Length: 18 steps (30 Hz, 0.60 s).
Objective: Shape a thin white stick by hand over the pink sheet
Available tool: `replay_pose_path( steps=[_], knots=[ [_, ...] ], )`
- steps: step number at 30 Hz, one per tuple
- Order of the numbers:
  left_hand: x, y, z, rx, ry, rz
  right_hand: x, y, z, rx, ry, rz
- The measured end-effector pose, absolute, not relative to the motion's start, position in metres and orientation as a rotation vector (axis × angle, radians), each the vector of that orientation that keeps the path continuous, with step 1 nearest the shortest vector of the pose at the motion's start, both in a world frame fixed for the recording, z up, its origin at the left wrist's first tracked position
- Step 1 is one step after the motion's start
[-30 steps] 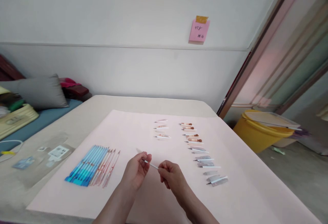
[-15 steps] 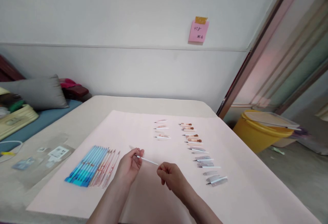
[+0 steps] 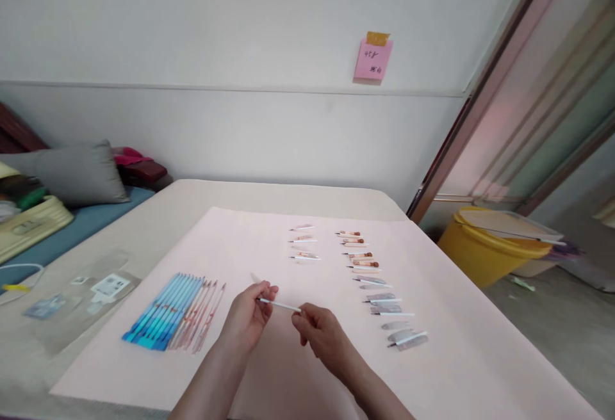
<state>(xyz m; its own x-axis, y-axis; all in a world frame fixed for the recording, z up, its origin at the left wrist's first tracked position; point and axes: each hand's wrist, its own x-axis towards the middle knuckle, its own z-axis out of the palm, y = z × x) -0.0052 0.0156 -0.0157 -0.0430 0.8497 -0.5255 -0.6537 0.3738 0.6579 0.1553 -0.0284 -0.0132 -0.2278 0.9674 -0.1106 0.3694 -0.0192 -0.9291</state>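
Note:
A thin white pen refill (image 3: 281, 305) spans the gap between my hands, above the pink sheet. My left hand (image 3: 248, 315) is closed around its dark-tipped end. The fingers of my right hand (image 3: 321, 331) pinch the other end. A small pale, pointed piece (image 3: 255, 277) shows just beyond my left fingers; whether it is held or lies on the sheet I cannot tell. Left of my left hand are blue pens (image 3: 164, 310) in a row, with several slim pinkish pens (image 3: 208, 317) beside them.
Disassembled pen parts (image 3: 303, 256) lie in small groups farther back. A column of brown-topped parts (image 3: 360, 255) and grey parts (image 3: 407, 338) runs down the right. Clear plastic packaging (image 3: 108, 287) lies at left. A yellow bin (image 3: 480, 250) stands on the floor at right.
My left hand has shifted slightly right and down, closer to my right hand. Less of the white refill shows between them, and my right fingers now meet its end.

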Motion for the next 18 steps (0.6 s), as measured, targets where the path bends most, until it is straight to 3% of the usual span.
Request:
replay_pose_path(
  steps=[18],
  knots=[
    [0.018,-0.005,-0.015,0.508,1.044,1.059,0.15,-0.036,-0.017,-1.438,-1.932,1.015]
  ],
)
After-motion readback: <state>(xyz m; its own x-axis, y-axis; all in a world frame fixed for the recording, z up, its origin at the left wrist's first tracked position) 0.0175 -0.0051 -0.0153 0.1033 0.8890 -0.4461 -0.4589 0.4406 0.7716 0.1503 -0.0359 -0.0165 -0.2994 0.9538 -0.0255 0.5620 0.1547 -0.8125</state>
